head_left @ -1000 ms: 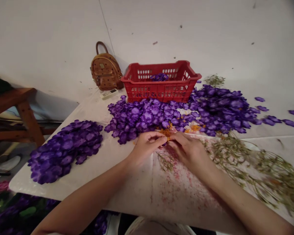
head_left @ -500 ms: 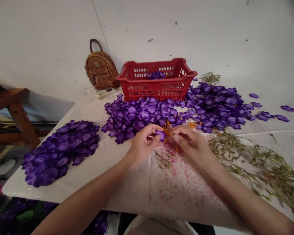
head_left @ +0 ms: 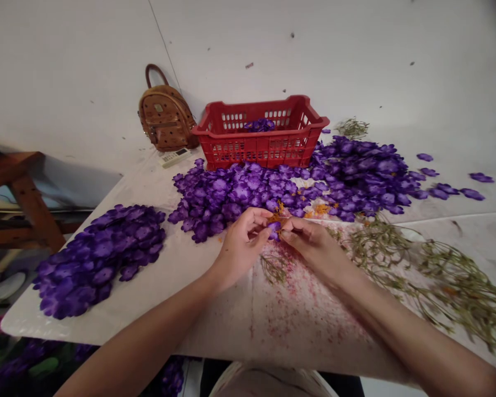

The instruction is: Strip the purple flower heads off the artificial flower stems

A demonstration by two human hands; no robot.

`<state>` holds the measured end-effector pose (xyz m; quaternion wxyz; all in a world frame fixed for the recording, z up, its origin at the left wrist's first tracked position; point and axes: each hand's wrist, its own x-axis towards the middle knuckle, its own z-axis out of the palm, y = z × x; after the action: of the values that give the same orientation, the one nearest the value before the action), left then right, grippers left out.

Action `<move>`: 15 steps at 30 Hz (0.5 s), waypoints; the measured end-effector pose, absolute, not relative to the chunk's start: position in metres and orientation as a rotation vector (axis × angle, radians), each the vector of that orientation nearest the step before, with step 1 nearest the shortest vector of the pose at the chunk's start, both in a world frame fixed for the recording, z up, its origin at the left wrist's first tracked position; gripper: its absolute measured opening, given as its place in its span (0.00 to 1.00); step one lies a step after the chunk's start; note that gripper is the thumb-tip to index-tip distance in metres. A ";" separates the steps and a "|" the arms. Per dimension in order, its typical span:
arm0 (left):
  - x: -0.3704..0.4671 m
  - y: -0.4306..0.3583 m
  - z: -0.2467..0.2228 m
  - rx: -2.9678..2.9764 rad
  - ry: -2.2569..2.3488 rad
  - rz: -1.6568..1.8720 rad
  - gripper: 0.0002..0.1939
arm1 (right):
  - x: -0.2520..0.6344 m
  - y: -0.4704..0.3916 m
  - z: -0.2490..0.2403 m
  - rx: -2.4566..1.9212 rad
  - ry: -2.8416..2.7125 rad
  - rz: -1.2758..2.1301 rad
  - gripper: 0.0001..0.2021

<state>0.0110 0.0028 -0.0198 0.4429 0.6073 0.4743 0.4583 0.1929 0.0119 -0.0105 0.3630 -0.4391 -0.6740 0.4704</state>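
Note:
Near the middle of the table, my left hand [head_left: 248, 240] pinches a small purple flower [head_left: 274, 230] between thumb and fingers. Close against the flower's right side, my right hand [head_left: 308, 240] has its thumb and forefinger pressed together; what they hold is too small to make out. Orange stamens [head_left: 278, 209] show just behind the fingertips. A green stem sprig [head_left: 274, 268] lies on the table below the hands. Behind them spreads a wide heap of purple flowers [head_left: 242, 190], and another purple pile [head_left: 103, 253] lies at the left.
A red basket [head_left: 258, 149] with some purple flowers inside stands at the back. Left of it are a brown backpack [head_left: 165, 118] and a remote control [head_left: 176, 158]. Green stems [head_left: 458, 281] lie at the right of the white table [head_left: 223, 331]. A wooden stool [head_left: 33, 204] is at far left.
My right hand has moved left, closer to my left hand and the purple flower. The view has shifted slightly. My left hand keeps its pinch.

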 end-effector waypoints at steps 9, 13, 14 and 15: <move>0.015 -0.001 -0.018 1.400 1.123 1.138 0.09 | 0.191 0.009 -0.009 -1.208 -1.874 1.027 0.10; 0.016 -0.001 -0.015 1.298 1.040 1.164 0.10 | 0.191 0.009 -0.010 -1.166 -1.780 1.109 0.11; 0.015 0.000 -0.014 1.278 1.036 1.179 0.10 | 0.192 0.009 -0.010 -1.147 -1.714 1.183 0.12; 0.014 0.001 -0.014 1.273 1.048 1.191 0.10 | 0.192 0.008 -0.009 -1.124 -1.633 1.270 0.13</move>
<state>0.0141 0.0009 -0.0145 0.5259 0.5323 0.4381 0.4982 0.1920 0.0085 -0.0095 0.3834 -0.4410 -0.6405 0.4983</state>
